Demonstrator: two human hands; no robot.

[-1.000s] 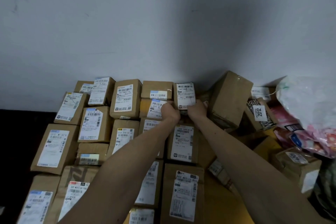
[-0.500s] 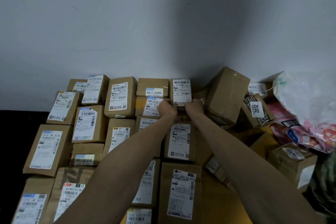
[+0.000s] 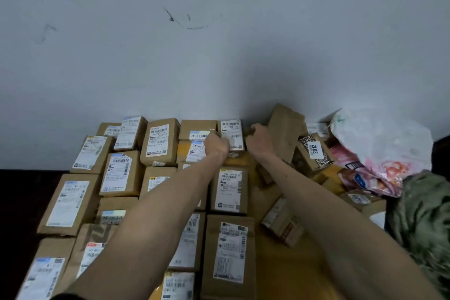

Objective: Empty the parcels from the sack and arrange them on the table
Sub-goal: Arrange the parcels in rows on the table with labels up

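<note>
While both bare forearms are reaching across the yellow table (image 3: 292,275) toward the grey wall (image 3: 219,56), the left hand (image 3: 217,145) is sitting against the lower left corner of a small labelled box (image 3: 232,129) in the back row, its fingers curled under with the back of the hand facing the camera; whether they are gripping that box cannot be told. Just to the right, the right hand (image 3: 258,140) is lying at the left edge of a tilted plain box (image 3: 286,129) that is leaning against the wall; its fingers are curled and blurred, and any hold on the box cannot be confirmed. Brown cardboard parcels (image 3: 121,173) are lying label-up in close rows, touching side by side and covering the left and middle of the table as far as the wall. Further parcels are lying in a loose heap at the right, among them a box tagged 2012 (image 3: 314,151). Beside that heap a white plastic bag (image 3: 384,139) is resting over pink packets (image 3: 379,175), and green mottled fabric (image 3: 423,221) is showing at the right edge.
</note>
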